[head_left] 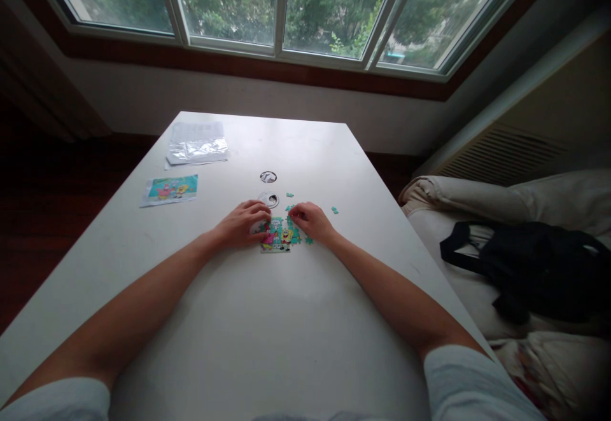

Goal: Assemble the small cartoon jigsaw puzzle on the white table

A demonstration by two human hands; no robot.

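A small cartoon jigsaw puzzle (279, 236) lies partly assembled in the middle of the white table (267, 319). My left hand (241, 222) rests on its left edge, fingers curled down onto the pieces. My right hand (311, 219) presses on the upper right corner, fingers bent and close together. Whether either hand pinches a piece is hidden. Loose teal pieces (335, 210) lie just beyond and right of the puzzle. A printed reference picture (170, 189) of the same cartoon lies to the far left.
A clear plastic bag on paper (197, 144) sits at the table's far left. Two small round lids or tins (268, 177) stand behind the puzzle. A black bag (539, 268) lies on a pale cushion (477, 195) to the right. Windows run along the far wall.
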